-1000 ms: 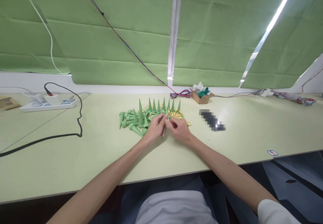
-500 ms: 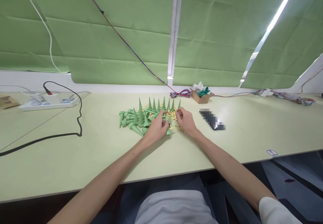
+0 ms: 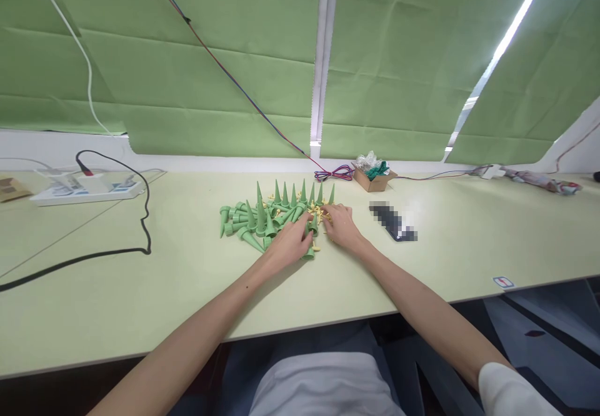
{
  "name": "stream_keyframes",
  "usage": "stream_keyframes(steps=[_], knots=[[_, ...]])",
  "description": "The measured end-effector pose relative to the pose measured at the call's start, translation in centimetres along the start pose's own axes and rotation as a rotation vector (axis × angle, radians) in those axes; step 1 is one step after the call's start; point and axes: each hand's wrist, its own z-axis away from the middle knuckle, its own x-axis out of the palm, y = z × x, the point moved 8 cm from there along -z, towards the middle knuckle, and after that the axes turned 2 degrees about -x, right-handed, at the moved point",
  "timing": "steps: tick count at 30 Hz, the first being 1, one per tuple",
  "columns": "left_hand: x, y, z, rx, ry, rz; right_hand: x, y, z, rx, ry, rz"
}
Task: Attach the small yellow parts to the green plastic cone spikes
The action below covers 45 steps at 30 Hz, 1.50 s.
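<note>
Many green plastic cone-shaped spikes (image 3: 260, 219) form a pile on the table, some upright and others on their sides. Small yellow plastic pieces (image 3: 315, 213) lie at the pile's right side. My left hand (image 3: 291, 241) is curled over a green spike (image 3: 308, 254), whose wide end shows below the fingers. Beside that end a yellow piece (image 3: 316, 248) sticks out; whether it is fixed to the spike is unclear. My right hand (image 3: 344, 225) reaches down at the yellow pieces, thumb and fingers apart and bent, with nothing visible between them.
Right of the pile lies a dark, pixelated phone (image 3: 392, 221). A small cardboard box (image 3: 371, 182) with clear and green plastic stands behind, next to coiled wires (image 3: 335, 173). At left are a white power strip (image 3: 89, 190) and a black cable (image 3: 94, 255).
My left hand has come slightly nearer and lower with the green spike. My right hand has moved a little left and down, its fingers now lower among the yellow pieces.
</note>
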Motion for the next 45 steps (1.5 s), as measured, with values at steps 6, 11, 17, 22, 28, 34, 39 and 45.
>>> stream_keyframes(steps=[6, 11, 17, 22, 28, 34, 39, 45], knots=[[-0.4, 0.2, -0.1, -0.027, 0.031, -0.038, 0.5, -0.7, -0.2, -0.051, -0.065, 0.031], [-0.8, 0.3, -0.2, -0.040, 0.063, -0.036, 1.2, -0.5, -0.4, -0.045, -0.106, 0.032], [-0.9, 0.4, -0.2, -0.030, 0.076, -0.031, 1.6, 0.3, -0.6, -0.040, -0.087, -0.041], [-0.9, 0.4, -0.2, -0.023, 0.094, -0.033, 1.5, 0.5, -0.6, -0.018, -0.084, -0.015], [-0.9, 0.5, -0.1, -0.022, 0.078, -0.013, 1.7, 0.4, -0.6, -0.021, -0.091, -0.030], [-0.8, 0.6, -0.1, -0.006, 0.077, -0.001, 1.6, 0.7, -0.6, -0.031, -0.055, -0.052], [-0.8, 0.7, -0.1, 0.008, 0.089, 0.028, 1.6, 0.7, -0.6, -0.017, -0.067, -0.002], [-0.8, 0.7, -0.1, 0.012, 0.087, 0.016, 1.5, 0.9, -0.7, -0.011, -0.062, -0.076]])
